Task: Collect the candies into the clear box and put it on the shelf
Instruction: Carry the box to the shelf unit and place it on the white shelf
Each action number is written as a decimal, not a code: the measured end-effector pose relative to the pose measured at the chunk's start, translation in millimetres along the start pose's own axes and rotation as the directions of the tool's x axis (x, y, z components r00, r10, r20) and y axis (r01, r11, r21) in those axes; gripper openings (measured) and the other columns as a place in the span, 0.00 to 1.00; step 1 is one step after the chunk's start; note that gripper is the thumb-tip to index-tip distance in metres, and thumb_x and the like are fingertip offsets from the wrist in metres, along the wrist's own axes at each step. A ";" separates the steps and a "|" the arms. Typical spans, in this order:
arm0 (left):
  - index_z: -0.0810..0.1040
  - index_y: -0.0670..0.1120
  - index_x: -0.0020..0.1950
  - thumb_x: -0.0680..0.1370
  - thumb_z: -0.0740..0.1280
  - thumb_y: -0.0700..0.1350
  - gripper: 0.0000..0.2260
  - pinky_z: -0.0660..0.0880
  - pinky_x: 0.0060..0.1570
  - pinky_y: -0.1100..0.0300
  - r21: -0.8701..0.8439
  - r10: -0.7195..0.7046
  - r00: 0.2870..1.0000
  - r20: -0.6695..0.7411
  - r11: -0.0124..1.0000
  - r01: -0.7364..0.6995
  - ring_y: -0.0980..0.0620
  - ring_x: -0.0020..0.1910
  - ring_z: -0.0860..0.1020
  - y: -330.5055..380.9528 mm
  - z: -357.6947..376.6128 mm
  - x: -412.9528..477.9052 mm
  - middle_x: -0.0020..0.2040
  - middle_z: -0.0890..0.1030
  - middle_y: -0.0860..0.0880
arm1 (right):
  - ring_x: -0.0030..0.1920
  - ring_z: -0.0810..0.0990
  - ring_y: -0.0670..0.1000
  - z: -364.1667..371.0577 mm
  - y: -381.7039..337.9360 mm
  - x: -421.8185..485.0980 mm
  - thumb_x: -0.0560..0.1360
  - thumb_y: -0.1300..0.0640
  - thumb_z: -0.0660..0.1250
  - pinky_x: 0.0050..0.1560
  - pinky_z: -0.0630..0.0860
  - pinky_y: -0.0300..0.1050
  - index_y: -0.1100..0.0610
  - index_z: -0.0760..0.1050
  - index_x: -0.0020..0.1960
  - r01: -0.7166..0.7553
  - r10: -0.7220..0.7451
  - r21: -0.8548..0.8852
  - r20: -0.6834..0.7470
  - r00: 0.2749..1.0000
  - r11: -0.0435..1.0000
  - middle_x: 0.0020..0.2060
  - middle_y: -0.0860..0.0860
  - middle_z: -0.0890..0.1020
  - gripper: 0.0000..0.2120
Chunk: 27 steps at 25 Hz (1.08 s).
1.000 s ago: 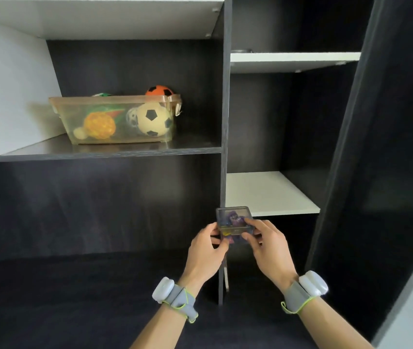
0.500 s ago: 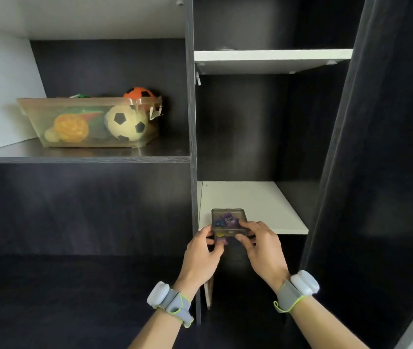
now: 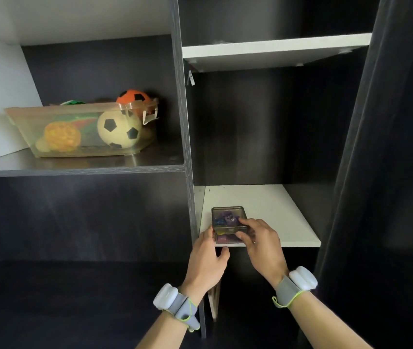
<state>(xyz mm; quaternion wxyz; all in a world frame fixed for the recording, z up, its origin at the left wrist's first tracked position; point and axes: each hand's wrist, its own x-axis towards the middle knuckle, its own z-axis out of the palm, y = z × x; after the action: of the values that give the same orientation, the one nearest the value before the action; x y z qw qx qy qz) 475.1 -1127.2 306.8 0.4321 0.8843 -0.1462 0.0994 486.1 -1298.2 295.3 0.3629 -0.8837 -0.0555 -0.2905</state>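
The small clear box [image 3: 228, 217] with purple, blue and yellow wrapped candies inside rests at the front left corner of the white shelf [image 3: 276, 217] in the right-hand compartment. My left hand [image 3: 206, 263] holds the box's left side with the thumb below the shelf's front edge. My right hand [image 3: 261, 244] grips its right front corner, fingers over the lid. Both wrists carry grey bands with white pods.
A tan see-through bin [image 3: 74, 127] with a white football, an orange football and a yellow ball sits on the dark shelf to the left. A dark upright divider [image 3: 185, 147] separates the compartments. A second white shelf [image 3: 276, 50] hangs above. A dark cabinet side [image 3: 376, 172] stands at the right.
Both hands carried the clear box forward and up from in front of the divider onto the front edge of the white shelf. My view shifted right and closer to the cabinet.
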 end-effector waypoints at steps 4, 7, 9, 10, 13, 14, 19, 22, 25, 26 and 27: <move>0.58 0.43 0.79 0.79 0.64 0.50 0.31 0.68 0.72 0.54 0.274 0.064 0.998 0.012 0.960 -0.065 0.49 0.72 0.69 -4.1 12.4 7.0 0.72 0.71 0.46 | 0.49 0.82 0.47 3.4 6.1 16.5 0.77 0.56 0.72 0.54 0.81 0.42 0.51 0.77 0.65 -0.004 0.004 -0.031 0.011 1.000 1.000 0.53 0.49 0.82 0.17; 0.52 0.39 0.81 0.82 0.57 0.56 0.34 0.53 0.80 0.53 0.492 0.095 0.994 0.063 0.863 -0.113 0.46 0.80 0.59 -11.6 22.5 5.2 0.80 0.61 0.41 | 0.50 0.82 0.50 7.2 8.5 29.5 0.77 0.56 0.72 0.54 0.78 0.42 0.52 0.78 0.65 -0.027 0.027 -0.073 0.007 1.000 0.997 0.54 0.50 0.82 0.16; 0.54 0.39 0.81 0.82 0.54 0.57 0.33 0.48 0.80 0.53 0.561 0.136 0.989 0.063 0.815 -0.147 0.46 0.81 0.55 -17.3 27.1 4.5 0.81 0.59 0.40 | 0.51 0.82 0.52 12.1 9.6 39.0 0.77 0.56 0.71 0.55 0.78 0.44 0.52 0.78 0.64 -0.034 0.036 -0.092 0.020 0.999 0.995 0.54 0.51 0.82 0.16; 0.57 0.40 0.80 0.82 0.54 0.57 0.32 0.49 0.80 0.52 0.585 0.168 0.984 0.058 0.793 -0.170 0.45 0.81 0.56 -19.3 28.5 4.0 0.81 0.60 0.39 | 0.50 0.82 0.53 13.8 9.8 43.6 0.77 0.56 0.71 0.55 0.78 0.45 0.53 0.78 0.64 -0.035 0.038 -0.099 0.030 0.999 0.994 0.54 0.52 0.82 0.16; 0.62 0.40 0.79 0.81 0.56 0.56 0.30 0.53 0.79 0.49 0.624 0.239 0.969 0.057 0.749 -0.222 0.44 0.80 0.59 -24.9 29.0 5.7 0.79 0.63 0.38 | 0.49 0.82 0.54 20.6 10.8 61.7 0.77 0.56 0.71 0.54 0.79 0.48 0.53 0.78 0.64 -0.047 0.057 -0.125 0.074 0.996 0.991 0.54 0.53 0.83 0.15; 0.60 0.40 0.80 0.82 0.55 0.56 0.30 0.51 0.79 0.49 0.621 0.242 0.968 0.070 0.749 -0.232 0.44 0.80 0.57 -25.7 28.8 7.4 0.80 0.61 0.38 | 0.49 0.82 0.55 22.6 10.5 68.6 0.77 0.56 0.71 0.54 0.79 0.49 0.53 0.78 0.63 -0.053 0.066 -0.141 0.084 0.994 0.989 0.54 0.54 0.83 0.15; 0.57 0.41 0.81 0.83 0.48 0.59 0.32 0.45 0.80 0.52 0.610 0.239 0.969 0.069 0.758 -0.230 0.48 0.81 0.54 -25.7 29.5 20.5 0.81 0.58 0.42 | 0.49 0.83 0.58 34.1 10.2 100.3 0.76 0.55 0.72 0.53 0.79 0.50 0.53 0.79 0.60 -0.089 0.109 -0.160 0.123 0.986 0.983 0.53 0.55 0.84 0.13; 0.58 0.41 0.80 0.84 0.45 0.58 0.31 0.45 0.80 0.52 0.603 0.248 0.967 0.061 0.763 -0.234 0.48 0.81 0.55 -24.2 29.3 32.6 0.81 0.59 0.42 | 0.50 0.83 0.59 40.5 13.4 118.1 0.76 0.54 0.72 0.52 0.78 0.49 0.53 0.80 0.59 -0.108 0.132 -0.165 0.139 0.981 0.980 0.53 0.56 0.84 0.12; 0.58 0.40 0.80 0.84 0.45 0.57 0.30 0.46 0.80 0.53 0.587 0.206 0.975 0.080 0.781 -0.213 0.48 0.81 0.55 -21.0 33.5 46.2 0.81 0.59 0.42 | 0.51 0.83 0.60 46.3 16.9 131.8 0.75 0.55 0.72 0.53 0.77 0.49 0.54 0.80 0.59 -0.125 0.150 -0.165 0.149 0.977 0.978 0.54 0.56 0.85 0.12; 0.59 0.40 0.80 0.84 0.46 0.56 0.29 0.47 0.79 0.53 0.579 0.187 0.980 0.068 0.792 -0.191 0.48 0.81 0.56 -20.3 37.2 52.2 0.81 0.60 0.42 | 0.51 0.83 0.60 49.1 19.2 138.1 0.75 0.56 0.72 0.53 0.77 0.49 0.54 0.80 0.59 -0.128 0.153 -0.167 0.151 0.977 0.978 0.54 0.56 0.85 0.12; 0.62 0.40 0.79 0.84 0.48 0.55 0.28 0.50 0.79 0.53 0.582 0.173 0.984 0.050 0.796 -0.169 0.48 0.80 0.58 -19.5 40.3 55.7 0.80 0.62 0.42 | 0.51 0.83 0.60 51.4 20.3 142.1 0.75 0.56 0.71 0.53 0.77 0.49 0.55 0.80 0.59 -0.130 0.157 -0.167 0.157 0.975 0.977 0.54 0.57 0.85 0.12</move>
<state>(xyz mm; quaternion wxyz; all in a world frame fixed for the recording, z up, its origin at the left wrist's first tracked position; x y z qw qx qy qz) 536.0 -1157.4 284.8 0.1298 0.9569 -0.1865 0.1806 633.9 -1294.5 332.5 0.3067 -0.9325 0.0008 -0.1906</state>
